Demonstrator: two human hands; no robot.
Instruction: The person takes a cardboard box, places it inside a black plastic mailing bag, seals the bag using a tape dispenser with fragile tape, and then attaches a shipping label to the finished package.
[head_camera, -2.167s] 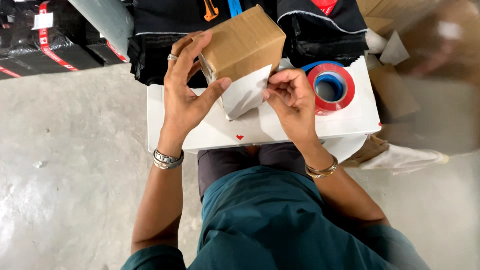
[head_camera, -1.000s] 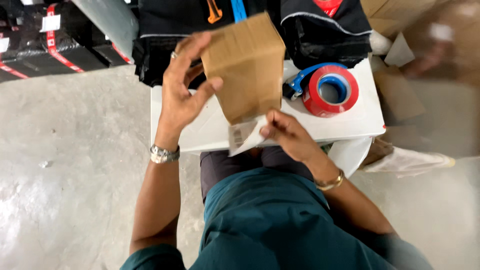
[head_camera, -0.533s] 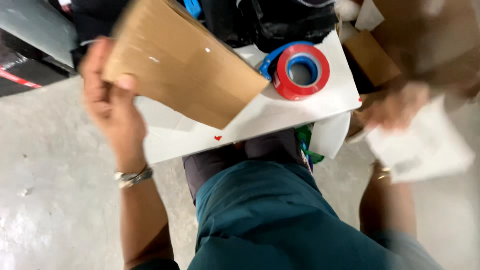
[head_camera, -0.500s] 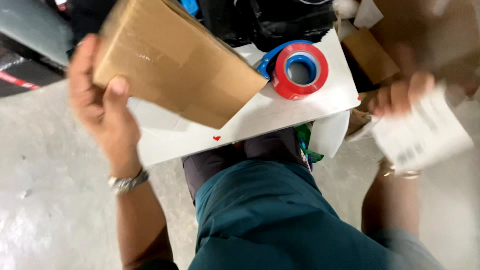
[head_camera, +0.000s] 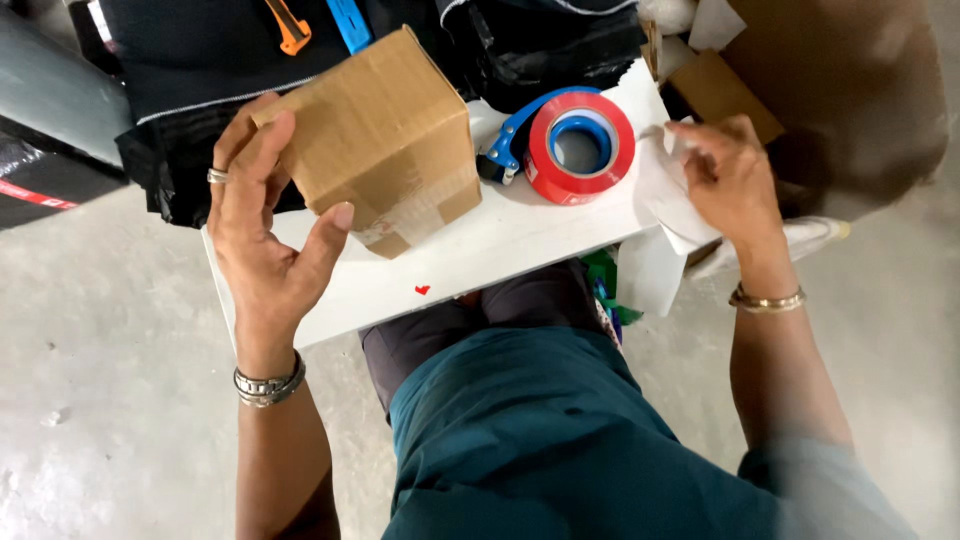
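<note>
Presently: left hand (head_camera: 262, 235) clamped on taped cardboard box (head_camera: 378, 140), thumb on near face, fingers over far edge; box tilted, lower corner resting on white board (head_camera: 480, 255). Right hand (head_camera: 728, 172) pinching thin white sheet (head_camera: 668, 200) at board's right end. Between the two grips: red tape roll in blue dispenser (head_camera: 575, 145).
</note>
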